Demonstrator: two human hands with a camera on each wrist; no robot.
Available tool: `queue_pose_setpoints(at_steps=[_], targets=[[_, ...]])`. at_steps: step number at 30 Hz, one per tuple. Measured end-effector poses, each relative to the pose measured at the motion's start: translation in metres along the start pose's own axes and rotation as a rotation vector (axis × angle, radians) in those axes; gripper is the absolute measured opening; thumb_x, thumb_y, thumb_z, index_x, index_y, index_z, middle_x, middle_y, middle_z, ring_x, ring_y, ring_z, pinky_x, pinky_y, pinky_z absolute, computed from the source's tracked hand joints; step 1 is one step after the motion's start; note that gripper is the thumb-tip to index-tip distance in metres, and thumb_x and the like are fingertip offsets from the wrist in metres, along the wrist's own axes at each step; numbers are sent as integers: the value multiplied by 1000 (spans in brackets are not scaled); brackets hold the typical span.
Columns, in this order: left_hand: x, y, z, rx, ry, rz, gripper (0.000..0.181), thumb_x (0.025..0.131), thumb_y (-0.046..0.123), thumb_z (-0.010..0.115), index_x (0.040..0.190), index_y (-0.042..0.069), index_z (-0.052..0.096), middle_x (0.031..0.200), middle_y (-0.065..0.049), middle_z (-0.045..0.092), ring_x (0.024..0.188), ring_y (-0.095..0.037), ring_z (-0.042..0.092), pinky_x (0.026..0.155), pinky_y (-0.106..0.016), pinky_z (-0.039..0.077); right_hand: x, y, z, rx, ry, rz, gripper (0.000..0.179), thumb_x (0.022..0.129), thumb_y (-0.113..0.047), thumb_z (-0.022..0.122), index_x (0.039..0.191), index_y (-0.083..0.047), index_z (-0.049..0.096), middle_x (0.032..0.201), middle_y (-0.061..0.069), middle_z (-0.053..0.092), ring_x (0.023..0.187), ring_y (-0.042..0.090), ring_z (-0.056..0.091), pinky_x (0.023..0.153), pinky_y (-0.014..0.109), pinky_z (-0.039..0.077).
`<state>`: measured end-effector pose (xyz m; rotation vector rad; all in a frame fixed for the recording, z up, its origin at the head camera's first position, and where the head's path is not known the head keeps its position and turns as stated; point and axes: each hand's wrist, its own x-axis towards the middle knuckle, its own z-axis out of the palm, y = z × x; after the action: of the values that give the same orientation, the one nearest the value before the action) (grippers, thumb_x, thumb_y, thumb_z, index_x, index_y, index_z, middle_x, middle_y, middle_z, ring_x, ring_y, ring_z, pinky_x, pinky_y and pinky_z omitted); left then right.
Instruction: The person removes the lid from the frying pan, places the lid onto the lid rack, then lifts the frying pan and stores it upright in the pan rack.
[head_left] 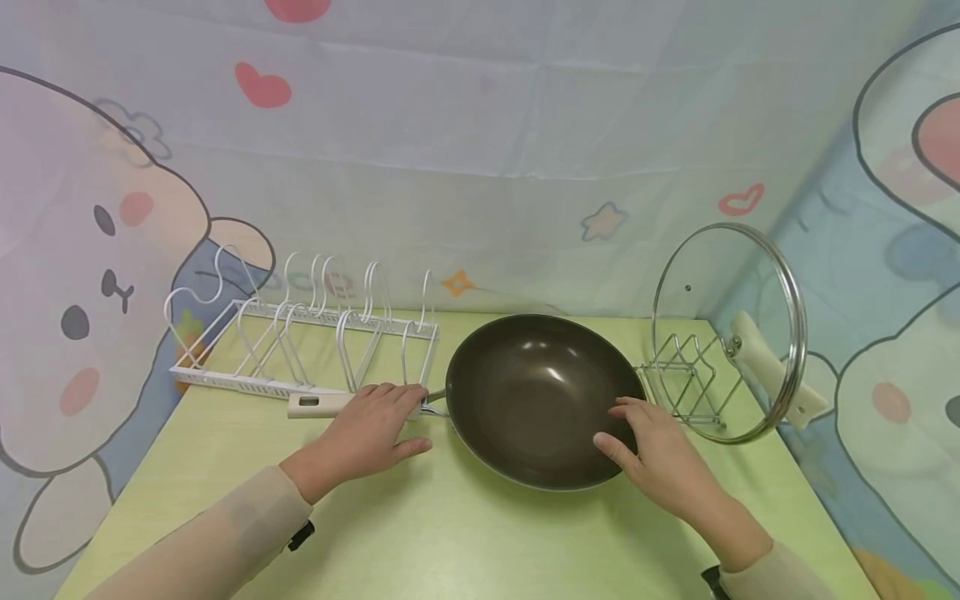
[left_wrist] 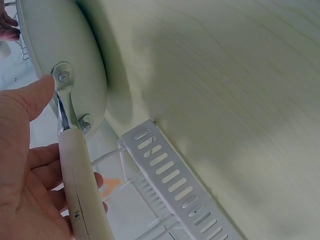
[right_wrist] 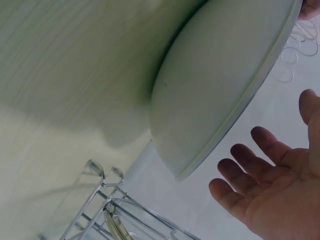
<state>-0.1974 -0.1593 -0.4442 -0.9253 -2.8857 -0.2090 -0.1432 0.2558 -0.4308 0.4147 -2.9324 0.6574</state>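
Left hand [head_left: 371, 429] open on handle | right hand [head_left: 656, 454] open | wok [head_left: 543, 400] handle points left

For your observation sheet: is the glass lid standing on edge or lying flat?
On edge: the glass lid stands upright in the wire rack, handle facing right.
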Motion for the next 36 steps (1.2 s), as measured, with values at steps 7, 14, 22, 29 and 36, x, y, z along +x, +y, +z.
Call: queue_pose_setpoints(at_steps=[7,14,22,29,36], targets=[[3,1,1,-5,-11,-21,73,97,50,76,150,4,54,145,-14,67,132,-37,64,114,-57,49,-1,-1,3,8,-4,-3,58,108,-47,61,142,-1,60,158,24,53,147,53,46,115,73,40],[5,0,6,22,-5,-25,74,97,53,75,150,5,55,142,-13,69,129,-36,66,110,-56,51,-2,-1,6,12,-8,-4,59,109,-48,60,141,1,60,157,24,53,146,52,47,116,73,39],[6,-1,11,44,21,-27,74,96,54,75,149,6,56,140,-12,70,127,-35,66,105,-54,52,-2,0,8,19,-6,-4,59,109,-48,59,141,1,60,157,24,54,146,50,48,117,72,39],[7,-1,14,43,46,-24,72,95,52,77,148,7,57,138,-11,71,124,-34,67,103,-54,52,-1,-2,9,4,5,-18,56,108,-46,61,139,1,62,155,23,56,144,49,51,116,71,40],[6,-2,16,58,58,-19,72,95,53,77,148,8,58,137,-10,71,123,-33,68,101,-53,53,-2,-4,9,5,13,-26,53,108,-44,63,138,0,63,154,23,57,143,49,52,114,72,41]])
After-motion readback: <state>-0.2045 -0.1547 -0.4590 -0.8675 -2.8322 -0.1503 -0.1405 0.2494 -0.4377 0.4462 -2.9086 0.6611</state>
